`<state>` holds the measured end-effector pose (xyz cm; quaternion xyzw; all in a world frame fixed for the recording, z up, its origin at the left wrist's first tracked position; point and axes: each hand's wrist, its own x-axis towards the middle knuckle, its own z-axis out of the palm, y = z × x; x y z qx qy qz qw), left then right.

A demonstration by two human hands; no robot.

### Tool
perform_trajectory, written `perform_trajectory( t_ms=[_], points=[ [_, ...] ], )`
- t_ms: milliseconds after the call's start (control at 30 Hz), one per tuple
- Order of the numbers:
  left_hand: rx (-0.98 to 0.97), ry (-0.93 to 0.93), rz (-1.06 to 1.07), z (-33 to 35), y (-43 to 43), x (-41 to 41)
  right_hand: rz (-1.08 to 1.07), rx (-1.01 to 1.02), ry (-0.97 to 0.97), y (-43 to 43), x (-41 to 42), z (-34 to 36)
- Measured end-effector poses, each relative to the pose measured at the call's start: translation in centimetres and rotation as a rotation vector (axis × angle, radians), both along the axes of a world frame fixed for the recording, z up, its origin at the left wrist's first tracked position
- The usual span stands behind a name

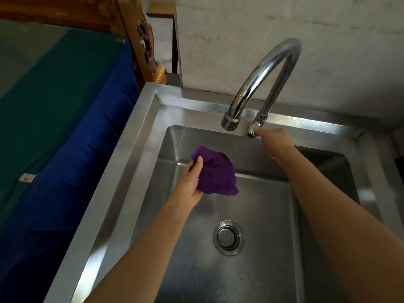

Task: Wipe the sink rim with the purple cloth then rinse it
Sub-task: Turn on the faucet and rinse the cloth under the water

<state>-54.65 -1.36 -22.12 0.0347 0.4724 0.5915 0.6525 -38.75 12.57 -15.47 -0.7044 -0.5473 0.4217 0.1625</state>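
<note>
Purple cloth (pixel 215 176) bunched in left hand (pixel 190 184); right hand (pixel 274 141) pinches faucet handle (pixel 253 130).

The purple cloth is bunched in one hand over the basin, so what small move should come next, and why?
Probably turn the tap handle to start the water. The right hand is already on it, no water runs from the spout, and the left hand holds the purple cloth over the basin, a little short of the spout.

A home washing-up corner: a steel sink (pixel 122 162) with a gooseneck tap (pixel 269 68) stood against a stained plaster wall (pixel 328 51), just beside carved wooden furniture (pixel 144 42) and a surface draped in green-and-blue cloth (pixel 65 106).
</note>
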Motion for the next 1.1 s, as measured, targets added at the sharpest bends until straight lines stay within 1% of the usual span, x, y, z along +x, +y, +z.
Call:
perform_trajectory(
  t_ms=[100, 200, 367, 467, 567, 667, 767, 833, 900, 967, 1033, 1100],
  points=[
    [-0.004, 0.003, -0.006, -0.5, 0.3, 0.1, 0.003, 0.006, -0.024, 0.4, -0.1, -0.4],
    [-0.005, 0.003, -0.013, -1.1, 0.6, 0.2, -0.023, 0.002, -0.001, 0.5, -0.1, -0.8],
    [-0.016, 0.015, -0.056, -2.1, 1.0, 0.3, -0.050, 0.006, 0.084, 0.0, -0.2, -0.9],
    [-0.015, 0.031, -0.071, -3.0, 1.2, 0.4, 0.022, -0.046, 0.118, -0.8, 0.2, 0.3],
    [-0.019, 0.030, -0.084, -3.9, 1.1, 0.5, 0.027, -0.094, 0.234, -2.4, 2.2, 0.4],
    [-0.042, -0.002, -0.077, -5.1, 0.6, 0.6, -0.036, -0.103, 0.298, -5.3, 3.7, -3.3],
    [-0.073, -0.041, -0.076, -5.9, 0.2, 1.2, 0.090, -0.219, 0.319, -8.5, 3.1, -8.4],
    [-0.086, -0.085, -0.068, -6.5, 0.0, 1.7, 0.156, -0.301, 0.431, -10.0, 1.7, -10.5],
    [-0.111, -0.099, -0.054, -7.1, -0.3, 1.6, 0.169, -0.323, 0.545, -10.5, 0.4, -11.8],
    [-0.117, -0.061, -0.040, -7.6, -0.4, 1.2, 0.214, -0.278, 0.541, -10.6, -0.4, -12.1],
    [-0.096, 0.006, -0.010, -8.0, -0.3, 0.4, 0.263, -0.217, 0.473, -10.4, -0.7, -11.9],
    [-0.100, 0.105, 0.001, -7.9, -0.3, -0.1, 0.263, -0.183, 0.520, -10.2, -0.8, -11.9]
  ],
)
